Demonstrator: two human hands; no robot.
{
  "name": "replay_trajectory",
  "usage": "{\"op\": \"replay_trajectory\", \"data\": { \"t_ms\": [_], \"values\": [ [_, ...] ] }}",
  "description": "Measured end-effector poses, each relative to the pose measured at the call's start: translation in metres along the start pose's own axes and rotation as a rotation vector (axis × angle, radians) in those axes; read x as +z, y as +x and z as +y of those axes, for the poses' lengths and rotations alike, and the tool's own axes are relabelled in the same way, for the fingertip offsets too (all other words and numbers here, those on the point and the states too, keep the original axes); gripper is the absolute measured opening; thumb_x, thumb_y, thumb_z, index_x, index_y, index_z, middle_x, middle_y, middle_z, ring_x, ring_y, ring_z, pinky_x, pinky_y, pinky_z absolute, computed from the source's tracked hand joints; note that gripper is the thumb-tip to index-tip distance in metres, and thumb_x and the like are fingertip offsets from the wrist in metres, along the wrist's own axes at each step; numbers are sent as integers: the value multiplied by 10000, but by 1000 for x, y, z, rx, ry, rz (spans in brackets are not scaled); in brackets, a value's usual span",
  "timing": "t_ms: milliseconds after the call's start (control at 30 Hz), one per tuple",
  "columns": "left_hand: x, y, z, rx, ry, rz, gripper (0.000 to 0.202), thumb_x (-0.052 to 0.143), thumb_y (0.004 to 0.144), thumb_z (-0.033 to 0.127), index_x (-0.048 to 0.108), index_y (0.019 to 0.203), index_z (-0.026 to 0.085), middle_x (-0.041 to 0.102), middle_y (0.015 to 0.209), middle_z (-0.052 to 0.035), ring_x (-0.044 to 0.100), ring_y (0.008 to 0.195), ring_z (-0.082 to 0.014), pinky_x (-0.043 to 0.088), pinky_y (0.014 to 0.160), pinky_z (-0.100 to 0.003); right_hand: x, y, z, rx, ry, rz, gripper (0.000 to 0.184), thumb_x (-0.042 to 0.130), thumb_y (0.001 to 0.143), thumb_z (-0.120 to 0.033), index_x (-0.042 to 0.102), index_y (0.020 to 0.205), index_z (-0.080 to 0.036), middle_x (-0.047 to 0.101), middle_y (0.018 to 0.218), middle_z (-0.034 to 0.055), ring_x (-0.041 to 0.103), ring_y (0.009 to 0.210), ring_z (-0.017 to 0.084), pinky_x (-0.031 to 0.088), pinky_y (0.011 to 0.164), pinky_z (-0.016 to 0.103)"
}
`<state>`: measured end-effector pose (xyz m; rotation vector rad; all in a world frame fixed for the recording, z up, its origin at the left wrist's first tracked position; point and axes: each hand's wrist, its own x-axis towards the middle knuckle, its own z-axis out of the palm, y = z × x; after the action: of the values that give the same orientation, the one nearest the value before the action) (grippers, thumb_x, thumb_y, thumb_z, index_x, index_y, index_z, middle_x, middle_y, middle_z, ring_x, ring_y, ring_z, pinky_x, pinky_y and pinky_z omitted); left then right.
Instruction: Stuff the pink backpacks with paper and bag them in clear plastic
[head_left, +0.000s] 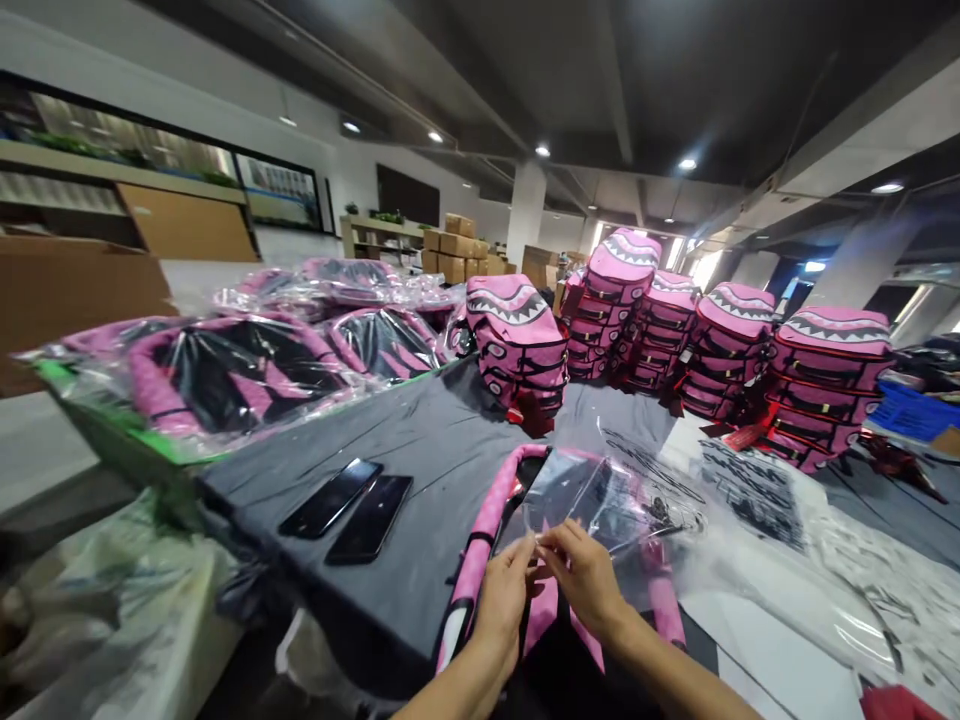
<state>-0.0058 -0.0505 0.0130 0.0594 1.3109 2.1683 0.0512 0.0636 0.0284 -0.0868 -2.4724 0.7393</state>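
A pink and black backpack (486,530) lies straps up on the table in front of me. Over its upper part is a clear plastic bag (600,490) with dark printing, spreading off to the right. My left hand (501,595) pinches the near edge of the bag. Right beside it, my right hand (589,580) is closed on the same edge, the fingertips of both almost touching. Both hands are above the middle of the backpack, and the wrists hide part of its lower half.
Two dark phones (352,520) lie left on the grey-covered table (300,460). Stacked pink backpacks (817,390) line the far side. Bagged backpacks (232,375) fill a green-edged surface at left. More printed plastic bags (757,490) are spread at right. Cardboard boxes (454,250) stand behind.
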Motion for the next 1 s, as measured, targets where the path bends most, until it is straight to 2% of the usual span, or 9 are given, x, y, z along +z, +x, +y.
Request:
{"op": "replay_trajectory", "data": {
  "t_ms": [167, 333, 467, 533, 633, 700, 767, 900, 1000],
  "values": [
    [-17, -19, -14, -6, 26, 103, 661, 865, 409, 664, 724, 771, 129, 707, 750, -69, 645, 632, -177, 482, 608, -277, -15, -38, -5, 118, 89, -101, 196, 695, 876, -375, 643, 960, -207, 642, 888, 26, 588, 715, 149, 444, 678, 265],
    [-15, -19, -20, 231, 250, 54, 610, 795, 572, 726, 540, 548, 173, 539, 549, 18, 500, 575, -124, 429, 605, -249, -17, -41, 11, 348, 462, -226, 409, 684, 820, -558, 593, 692, -181, 589, 648, 2, 556, 611, 148, 432, 608, 263],
    [-18, -6, -8, 348, 561, -80, 698, 574, 690, 856, 380, 489, 217, 381, 490, 43, 353, 495, -110, 316, 521, -254, -15, -19, 23, 432, 625, -84, 452, 577, 845, -642, 450, 745, -220, 555, 615, -28, 530, 525, 133, 441, 539, 253],
    [-22, -2, 1, 423, 717, -113, 667, 645, 678, 800, 375, 482, 222, 359, 476, 46, 350, 497, -121, 311, 535, -265, -14, -7, 20, 406, 536, 22, 403, 475, 904, -608, 390, 766, -239, 521, 608, -42, 504, 505, 134, 423, 511, 251],
    [-23, 0, 15, 696, 961, -15, 368, 734, 742, 551, 633, 770, 198, 607, 681, -12, 544, 671, -202, 424, 703, -320, -13, 7, 6, 279, 326, 115, 321, 392, 952, -503, 381, 770, -239, 498, 652, -36, 502, 572, 145, 402, 553, 259],
    [-20, 3, 26, 897, 1122, -11, 309, 602, 868, 373, 661, 1111, 189, 704, 958, -75, 622, 873, -249, 446, 857, -384, -16, 11, -5, 180, 190, 76, 250, 454, 939, -456, 424, 835, -230, 528, 707, -30, 522, 612, 149, 390, 589, 260],
    [-16, 8, 38, 989, 1215, -76, 303, 476, 929, 250, 683, 1146, 204, 722, 1018, -80, 638, 918, -238, 443, 904, -397, -23, 12, -12, 120, -14, 11, 203, 566, 890, -388, 475, 961, -221, 573, 743, -26, 545, 612, 155, 362, 583, 256],
    [-14, 14, 53, 1160, 1247, -25, 331, 425, 1000, 261, 748, 1063, 220, 734, 876, -47, 638, 824, -204, 455, 912, -380, -56, 3, -1, 260, -463, 111, 102, 564, 884, -190, 581, 981, -218, 657, 867, 43, 620, 716, 193, 341, 578, 265],
    [-15, 10, 38, 1342, 1247, -29, 388, 374, 1023, 236, 707, 1215, 187, 720, 834, -52, 625, 765, -188, 441, 976, -396, -85, -17, 13, 349, -466, 244, 73, 582, 919, -266, 624, 885, -217, 670, 922, 67, 641, 790, 218, 409, 639, 278]
  ]
}}
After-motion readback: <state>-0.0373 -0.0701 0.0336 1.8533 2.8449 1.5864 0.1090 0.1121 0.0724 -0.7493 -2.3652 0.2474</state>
